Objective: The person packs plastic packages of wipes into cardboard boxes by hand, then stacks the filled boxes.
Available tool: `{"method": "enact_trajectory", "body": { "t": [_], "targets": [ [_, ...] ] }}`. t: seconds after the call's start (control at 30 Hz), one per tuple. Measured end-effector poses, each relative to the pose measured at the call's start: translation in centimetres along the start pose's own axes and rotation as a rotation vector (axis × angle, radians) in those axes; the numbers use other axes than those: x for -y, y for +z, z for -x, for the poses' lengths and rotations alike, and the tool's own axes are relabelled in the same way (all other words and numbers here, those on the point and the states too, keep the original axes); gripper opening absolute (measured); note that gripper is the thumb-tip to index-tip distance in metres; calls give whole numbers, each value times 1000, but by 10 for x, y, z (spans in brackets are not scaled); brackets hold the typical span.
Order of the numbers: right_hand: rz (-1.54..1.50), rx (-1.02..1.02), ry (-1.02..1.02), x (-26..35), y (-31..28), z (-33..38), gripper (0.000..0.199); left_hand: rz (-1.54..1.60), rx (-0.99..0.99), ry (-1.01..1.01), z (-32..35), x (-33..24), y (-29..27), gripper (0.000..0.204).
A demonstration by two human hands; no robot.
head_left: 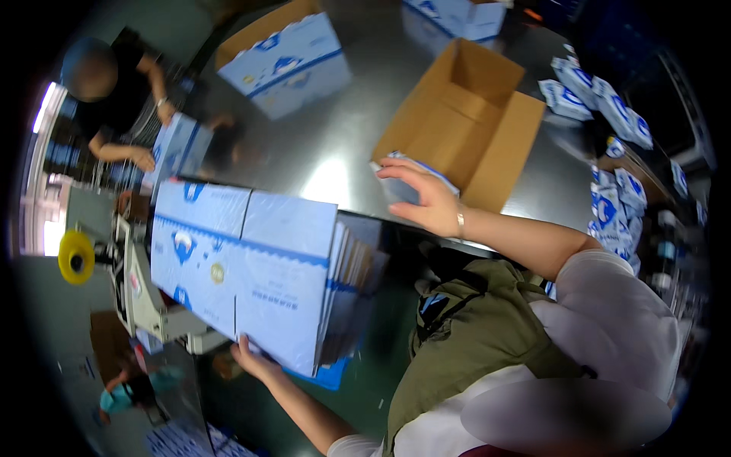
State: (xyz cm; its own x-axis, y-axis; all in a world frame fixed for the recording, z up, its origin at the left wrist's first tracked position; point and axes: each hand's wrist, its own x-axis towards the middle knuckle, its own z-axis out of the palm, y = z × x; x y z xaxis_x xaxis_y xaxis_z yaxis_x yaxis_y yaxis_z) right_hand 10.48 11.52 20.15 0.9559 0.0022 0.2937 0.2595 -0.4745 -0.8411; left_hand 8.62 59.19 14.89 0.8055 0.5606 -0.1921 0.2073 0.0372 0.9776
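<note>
An open carton (487, 145), brown inside, rests on the metal table with its mouth toward me. My right hand (430, 199) is at its near left corner, thumb and fingers spread apart against the blue-and-white outer side. To the left stands a tall stack of flattened cartons (247, 263), white and blue with printed cartoon figures. My left hand (257, 361) is closed on the lower edge of the front flattened carton; some of its fingers are hidden behind the cardboard.
More cartons stand on the metal table (320, 145): an open carton (285, 53) far left and another carton (461, 15) at the back. White-and-blue pouches (598, 99) lie right. A co-worker (114, 99) handles a carton at left; another person (137, 388) is farther off.
</note>
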Motion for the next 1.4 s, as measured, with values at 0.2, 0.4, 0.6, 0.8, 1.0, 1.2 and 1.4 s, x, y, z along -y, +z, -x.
{"method": "enact_trajectory", "body": {
  "t": [0.2,0.4,0.6,0.8,1.0,1.2,1.4],
  "targets": [
    [255,-542,277,-76,-126,88,46,-402,599,1194,201,-66,223,57],
    [477,-645,514,-181,-219,142,65,-815,1169,1099,317,31,362,97],
    [1128,-642,821,-279,-411,166,100,-1492,864,960,326,81,449,75],
    [1279,-507,849,-331,-546,180,71,-1351,668,736,262,88,486,68],
    [1108,-667,580,-352,-537,219,58,-926,977,1152,346,46,562,81],
    [1123,-777,522,-320,-532,258,66,-961,1354,1374,431,84,700,97],
    [1305,-674,751,-323,-606,290,83,-1157,1289,1495,471,127,777,114]
  ]
}}
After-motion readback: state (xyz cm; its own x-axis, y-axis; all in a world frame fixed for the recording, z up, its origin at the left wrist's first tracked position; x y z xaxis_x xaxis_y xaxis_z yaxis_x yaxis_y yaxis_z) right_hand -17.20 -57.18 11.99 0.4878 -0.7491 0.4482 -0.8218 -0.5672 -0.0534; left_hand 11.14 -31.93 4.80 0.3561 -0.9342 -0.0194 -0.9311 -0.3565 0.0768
